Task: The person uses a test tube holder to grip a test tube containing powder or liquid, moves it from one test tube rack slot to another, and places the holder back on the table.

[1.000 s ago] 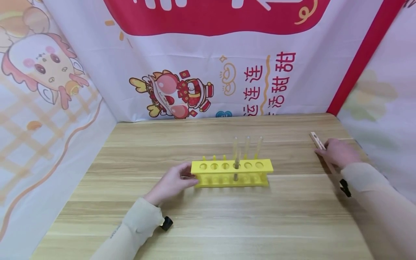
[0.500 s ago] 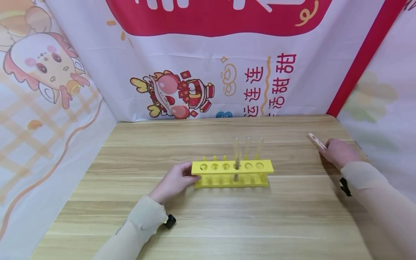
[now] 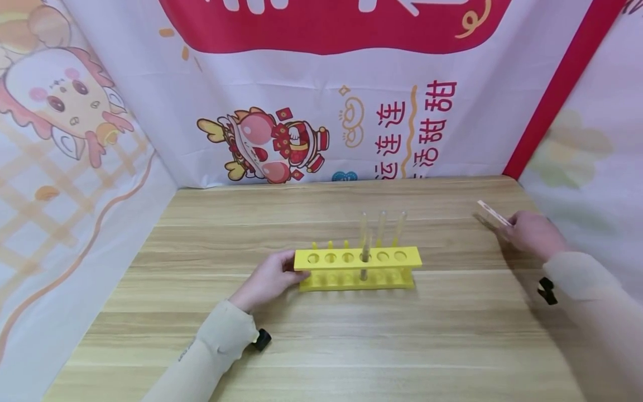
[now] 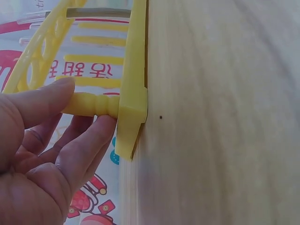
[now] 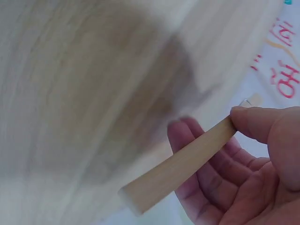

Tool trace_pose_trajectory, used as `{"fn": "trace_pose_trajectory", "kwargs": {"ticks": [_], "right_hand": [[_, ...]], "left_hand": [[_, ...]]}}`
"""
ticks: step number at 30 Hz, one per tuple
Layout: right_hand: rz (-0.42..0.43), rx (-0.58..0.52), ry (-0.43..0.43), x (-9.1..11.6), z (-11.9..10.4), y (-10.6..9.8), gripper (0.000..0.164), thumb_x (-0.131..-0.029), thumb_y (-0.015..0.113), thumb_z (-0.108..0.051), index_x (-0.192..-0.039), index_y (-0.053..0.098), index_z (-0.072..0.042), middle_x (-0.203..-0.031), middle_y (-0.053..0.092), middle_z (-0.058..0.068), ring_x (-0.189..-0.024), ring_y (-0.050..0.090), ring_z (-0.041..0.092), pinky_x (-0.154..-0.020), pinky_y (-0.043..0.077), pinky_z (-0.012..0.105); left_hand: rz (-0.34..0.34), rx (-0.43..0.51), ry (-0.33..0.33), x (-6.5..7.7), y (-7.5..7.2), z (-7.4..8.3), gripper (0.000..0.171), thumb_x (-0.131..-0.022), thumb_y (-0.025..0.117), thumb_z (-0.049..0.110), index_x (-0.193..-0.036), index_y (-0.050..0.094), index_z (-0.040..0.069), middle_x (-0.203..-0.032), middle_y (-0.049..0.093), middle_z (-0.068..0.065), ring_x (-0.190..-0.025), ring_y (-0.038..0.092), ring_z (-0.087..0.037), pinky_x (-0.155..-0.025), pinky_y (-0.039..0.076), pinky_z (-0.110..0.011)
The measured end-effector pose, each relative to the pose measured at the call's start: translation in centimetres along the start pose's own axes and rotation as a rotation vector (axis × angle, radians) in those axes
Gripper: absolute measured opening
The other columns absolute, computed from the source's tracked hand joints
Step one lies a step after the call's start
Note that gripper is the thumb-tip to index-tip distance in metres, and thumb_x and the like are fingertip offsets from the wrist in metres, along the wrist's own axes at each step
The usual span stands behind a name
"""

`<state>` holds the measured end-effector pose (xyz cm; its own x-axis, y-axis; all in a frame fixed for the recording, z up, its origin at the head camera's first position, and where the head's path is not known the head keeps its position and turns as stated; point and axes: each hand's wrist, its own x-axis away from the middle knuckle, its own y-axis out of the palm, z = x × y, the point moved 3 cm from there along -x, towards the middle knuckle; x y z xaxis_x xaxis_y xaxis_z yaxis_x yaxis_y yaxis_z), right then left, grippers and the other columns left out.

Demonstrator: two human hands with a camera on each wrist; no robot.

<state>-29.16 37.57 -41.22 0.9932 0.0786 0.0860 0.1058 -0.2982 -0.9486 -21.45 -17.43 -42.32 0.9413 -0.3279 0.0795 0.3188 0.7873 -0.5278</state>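
Note:
In the head view, the yellow test tube rack (image 3: 356,266) stands mid-table. My left hand (image 3: 268,279) holds its left end; in the left wrist view thumb and fingers pinch the rack's yellow end post (image 4: 89,104). One clear test tube (image 3: 367,245) stands in a hole of the rack, and three more test tubes (image 3: 383,223) sit on the back pegs. At the far right, my right hand (image 3: 537,237) grips a wooden test tube clamp (image 3: 493,213) above the tabletop. The right wrist view shows the thumb pressing the clamp's wooden handle (image 5: 180,166) against the fingers.
The wood-grain table (image 3: 321,346) ends at a printed cloth backdrop (image 3: 301,72). More printed cloth (image 3: 55,223) hangs along the left side and the right side. A black wrist device (image 3: 546,290) shows under the right sleeve, another (image 3: 261,339) by the left.
My right hand has raised the wooden clamp off the table, its shadow now apart from it, and shifted slightly right. My left fingers have closed round the rack's end; the rack stays put.

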Motion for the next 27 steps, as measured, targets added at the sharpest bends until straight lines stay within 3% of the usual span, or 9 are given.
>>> {"fn": "trace_pose_trajectory", "kwargs": {"ticks": [4, 9, 16, 21, 27], "right_hand": [[0.085, -0.055, -0.084, 1.2, -1.7, -1.0, 0.032, -0.102, 0.050, -0.019, -0.102, 0.055, 0.012, -0.066, 0.058, 0.007, -0.058, 0.050, 0.023, -0.053, 0.040, 0.038], [0.239, -0.071, -0.174, 3.3, -3.9, -2.2, 0.025, -0.101, 0.056, -0.013, -0.106, 0.051, 0.011, -0.065, 0.052, 0.007, -0.053, 0.045, 0.021, -0.050, 0.037, 0.037], [0.287, -0.094, -0.195, 6.0, -6.9, -3.7, 0.027, -0.103, 0.056, -0.020, -0.111, 0.055, 0.006, -0.063, 0.048, 0.003, -0.051, 0.040, 0.017, -0.047, 0.034, 0.033], [0.410, -0.119, -0.263, 7.9, -9.4, -4.8, 0.020, -0.096, 0.067, -0.014, -0.109, 0.060, 0.000, -0.066, 0.053, 0.001, -0.050, 0.039, 0.009, -0.046, 0.032, 0.028], [0.467, -0.096, -0.360, 9.7, -12.9, -5.5, 0.024, -0.088, 0.075, -0.006, -0.107, 0.062, -0.003, -0.074, 0.061, 0.000, -0.057, 0.045, 0.005, -0.050, 0.035, 0.020]], "left_hand": [[-0.004, -0.006, -0.018, 0.0, 0.0, 0.0, 0.028, -0.089, 0.075, 0.014, -0.116, 0.068, 0.019, -0.114, 0.066, 0.006, -0.105, 0.060, -0.014, -0.092, 0.049, -0.040], [-0.005, -0.013, -0.020, 0.0, 0.0, 0.1, 0.028, -0.089, 0.075, 0.016, -0.116, 0.068, 0.020, -0.112, 0.067, 0.007, -0.105, 0.060, -0.014, -0.093, 0.048, -0.041], [-0.009, 0.009, -0.013, -0.1, 0.2, 0.1, 0.027, -0.089, 0.075, 0.014, -0.115, 0.068, 0.019, -0.112, 0.068, 0.006, -0.103, 0.060, -0.014, -0.091, 0.049, -0.039], [0.000, -0.014, -0.002, -0.2, 0.2, 0.0, 0.027, -0.089, 0.075, 0.012, -0.114, 0.068, 0.018, -0.112, 0.067, 0.005, -0.102, 0.060, -0.014, -0.088, 0.050, -0.038], [0.009, -0.042, -0.032, -0.4, 0.3, 0.0, 0.027, -0.090, 0.075, 0.012, -0.115, 0.067, 0.018, -0.113, 0.066, 0.006, -0.103, 0.061, -0.015, -0.090, 0.050, -0.039]]}}
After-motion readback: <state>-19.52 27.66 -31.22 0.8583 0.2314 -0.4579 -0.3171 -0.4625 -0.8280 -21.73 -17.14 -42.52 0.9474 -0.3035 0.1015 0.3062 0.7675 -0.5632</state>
